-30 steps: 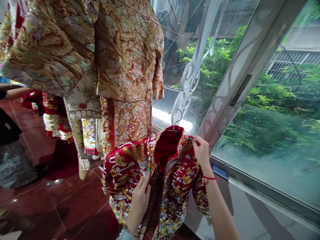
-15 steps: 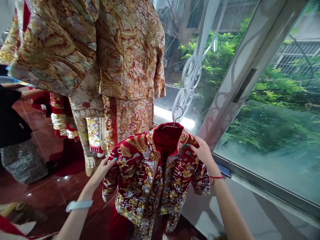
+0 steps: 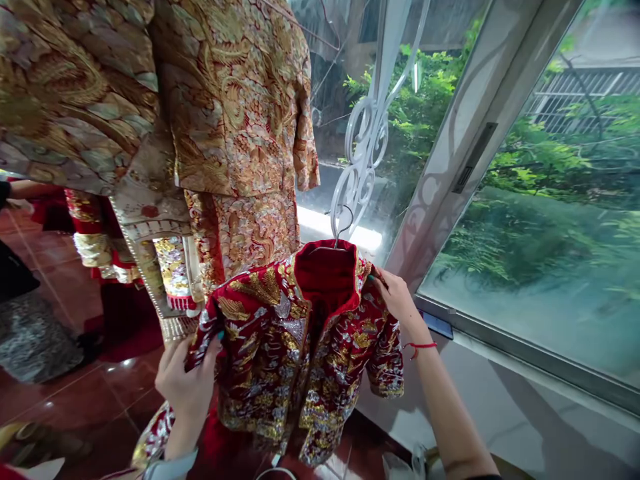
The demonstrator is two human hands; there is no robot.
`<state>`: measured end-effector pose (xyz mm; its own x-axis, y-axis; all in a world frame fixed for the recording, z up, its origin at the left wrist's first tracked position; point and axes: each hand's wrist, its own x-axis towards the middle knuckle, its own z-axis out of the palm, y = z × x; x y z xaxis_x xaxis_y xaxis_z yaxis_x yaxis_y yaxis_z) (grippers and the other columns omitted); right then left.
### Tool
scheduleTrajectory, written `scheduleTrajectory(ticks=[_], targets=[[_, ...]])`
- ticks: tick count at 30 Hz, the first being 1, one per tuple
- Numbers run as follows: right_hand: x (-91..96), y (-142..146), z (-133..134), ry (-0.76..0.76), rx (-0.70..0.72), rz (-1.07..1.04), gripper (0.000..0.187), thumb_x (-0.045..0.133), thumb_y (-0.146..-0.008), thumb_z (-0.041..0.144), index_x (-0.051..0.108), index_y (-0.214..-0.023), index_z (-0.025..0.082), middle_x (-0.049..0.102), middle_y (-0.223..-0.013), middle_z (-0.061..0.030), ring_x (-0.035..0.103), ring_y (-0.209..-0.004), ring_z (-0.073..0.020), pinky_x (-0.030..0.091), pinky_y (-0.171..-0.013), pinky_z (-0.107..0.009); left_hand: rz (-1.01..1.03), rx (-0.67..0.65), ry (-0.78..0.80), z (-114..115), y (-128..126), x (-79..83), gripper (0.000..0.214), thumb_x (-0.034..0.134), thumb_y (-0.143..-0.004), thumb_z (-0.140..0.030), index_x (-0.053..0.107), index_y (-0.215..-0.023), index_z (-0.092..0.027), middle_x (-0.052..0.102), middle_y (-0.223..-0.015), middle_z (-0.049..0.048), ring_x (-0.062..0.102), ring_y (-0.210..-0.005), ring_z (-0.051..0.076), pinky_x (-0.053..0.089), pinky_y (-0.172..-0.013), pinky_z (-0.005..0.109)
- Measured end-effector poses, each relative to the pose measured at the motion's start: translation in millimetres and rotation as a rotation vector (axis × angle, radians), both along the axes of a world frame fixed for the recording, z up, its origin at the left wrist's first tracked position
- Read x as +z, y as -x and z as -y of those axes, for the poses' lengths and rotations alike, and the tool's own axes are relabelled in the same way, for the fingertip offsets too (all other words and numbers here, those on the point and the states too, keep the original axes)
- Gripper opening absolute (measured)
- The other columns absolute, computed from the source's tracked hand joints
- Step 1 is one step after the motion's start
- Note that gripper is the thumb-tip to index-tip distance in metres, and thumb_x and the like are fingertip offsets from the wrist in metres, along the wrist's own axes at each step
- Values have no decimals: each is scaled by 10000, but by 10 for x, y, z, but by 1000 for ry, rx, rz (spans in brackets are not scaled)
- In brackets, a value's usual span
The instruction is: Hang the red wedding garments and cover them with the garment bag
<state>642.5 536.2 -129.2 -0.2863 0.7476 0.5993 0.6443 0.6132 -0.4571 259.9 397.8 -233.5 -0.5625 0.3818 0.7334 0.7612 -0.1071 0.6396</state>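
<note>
- Gripping the red jacket (image 3: pixel 280 347) at its sleeve (image 3: pixel 201 332) is the left hand (image 3: pixel 189 380), its fingers and thumb closed on the cloth.
- Right hand (image 3: pixel 393 293): fingers pinching the jacket's other shoulder, just beside the upright collar (image 3: pixel 353 293).
- The jacket is between the two hands, in front of the window (image 3: pixel 540 320), its front parted down the middle; gold and silver embroidery covers it.
- A wire hanger (image 3: pixel 344 223) stands up out of the collar; its hook overlaps the white scrollwork (image 3: pixel 367 127), and I cannot tell whether they touch.
- A red bracelet (image 3: pixel 421 346) circles the right wrist, a pale band (image 3: pixel 173 465) the left.
- Behind the jacket, to the left, hang a gold top (image 3: pixel 240 113) and, below it, a matching skirt (image 3: pixel 260 227); more gold clothing (image 3: pixel 65 93) fills the upper left corner.
- A flat dark object (image 3: pixel 436 325) lies at the foot of the window, near the right forearm.
- At the left edge, above the red tiled floor (image 3: pixel 120 400), another person's patterned grey garment (image 3: pixel 35 340) shows, partly cut off.
</note>
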Motion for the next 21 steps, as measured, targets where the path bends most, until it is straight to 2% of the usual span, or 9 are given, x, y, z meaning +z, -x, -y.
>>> scheduleTrajectory(ticks=[2,4,6,7,9,13,17,19,21], targets=[[-49,71,128,-85,-56,-36,370,433,-947,335,582,-1263,213,646,-1230,-110,598,-1122,-277,467,-944,-428,-25,104,-79,29,-73,14,415,683,-769,-491,632,-995,-147,548,-877,83,528,-944,289,472,-758,382],[-171,239,343,-275,-217,-178,350,461,-928,336,560,-1239,213,596,-1240,-124,533,-1175,-278,433,-981,-463,-76,154,-151,51,-216,63,501,726,-735,-484,601,-1073,-136,546,-926,98,512,-990,302,478,-759,385],[-349,500,578,-440,-380,-363,246,476,-911,338,564,-1095,202,600,-1063,-109,550,-1050,-266,459,-904,-446,-164,35,-126,23,-456,117,453,721,-746,-472,577,-1039,-158,546,-867,55,542,-836,243,481,-710,351],[-442,647,674,-444,-403,-403,196,500,-897,353,551,-1011,202,586,-944,-82,559,-927,-248,477,-820,-408,-210,-65,-70,-24,-605,143,410,699,-766,-472,564,-1011,-173,546,-829,30,541,-739,206,478,-675,326],[-596,922,779,-305,-429,-334,245,589,-845,421,531,-927,198,560,-835,-53,545,-788,-231,472,-720,-366,-271,-228,90,-183,-920,199,362,648,-806,-487,545,-981,-187,571,-803,11,553,-638,172,452,-588,281],[-701,1140,698,-98,-502,-148,235,595,-833,383,598,-928,168,633,-889,-101,593,-818,-264,466,-733,-372,-259,-179,322,-543,-1342,316,268,570,-867,-431,557,-961,-181,681,-858,50,648,-650,203,388,-516,273],[-627,928,665,-27,-292,-114,246,452,-888,225,623,-1053,164,671,-908,-84,624,-786,-222,459,-688,-304,-306,-316,405,-593,-1355,412,189,429,-936,-294,589,-918,-195,702,-733,30,652,-590,190,377,-532,264],[-578,804,736,-1,-214,-90,236,431,-898,212,626,-1025,174,669,-876,-68,622,-748,-205,446,-658,-284,-301,-308,395,-551,-1307,450,216,416,-934,-304,596,-896,-192,699,-703,37,655,-594,199,383,-549,268],[-561,723,824,-10,-232,-85,190,441,-903,231,621,-945,188,658,-839,-57,614,-729,-203,433,-649,-282,-271,-243,392,-533,-1281,474,257,486,-897,-408,601,-908,-178,703,-722,56,669,-636,227,394,-561,278]])
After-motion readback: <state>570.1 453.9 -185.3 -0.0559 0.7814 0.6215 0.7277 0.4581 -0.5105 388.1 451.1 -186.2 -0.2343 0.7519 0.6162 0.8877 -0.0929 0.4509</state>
